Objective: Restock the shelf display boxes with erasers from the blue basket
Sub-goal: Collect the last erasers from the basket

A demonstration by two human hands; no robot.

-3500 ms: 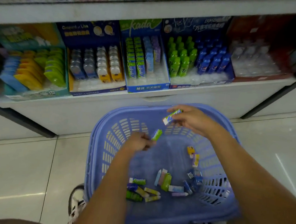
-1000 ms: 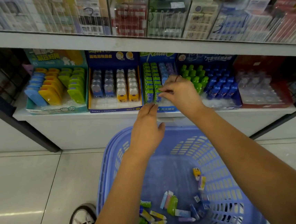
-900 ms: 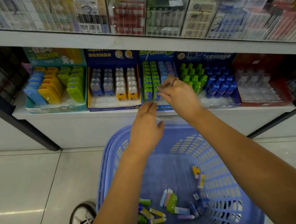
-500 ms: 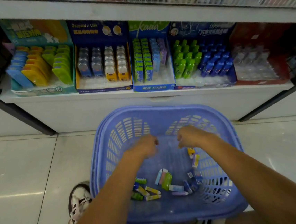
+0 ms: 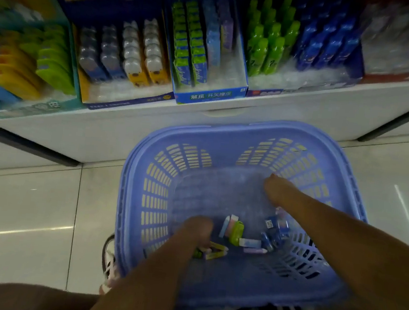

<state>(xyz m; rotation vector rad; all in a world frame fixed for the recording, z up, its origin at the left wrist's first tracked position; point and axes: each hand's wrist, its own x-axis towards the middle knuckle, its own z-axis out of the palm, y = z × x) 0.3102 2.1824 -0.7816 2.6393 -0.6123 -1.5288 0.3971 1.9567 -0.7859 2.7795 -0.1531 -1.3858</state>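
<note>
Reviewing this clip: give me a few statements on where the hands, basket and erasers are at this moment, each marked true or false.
1. Both hands are inside the basket. True: the left hand and the right hand are both within its walls.
2. The basket is empty. False: loose erasers lie on its bottom.
3. The basket stands on the shelf. False: it is in front of and below the shelf, over the floor.
4. The left hand is down at the yellow erasers. True, though blur hides whether it grips them.
</note>
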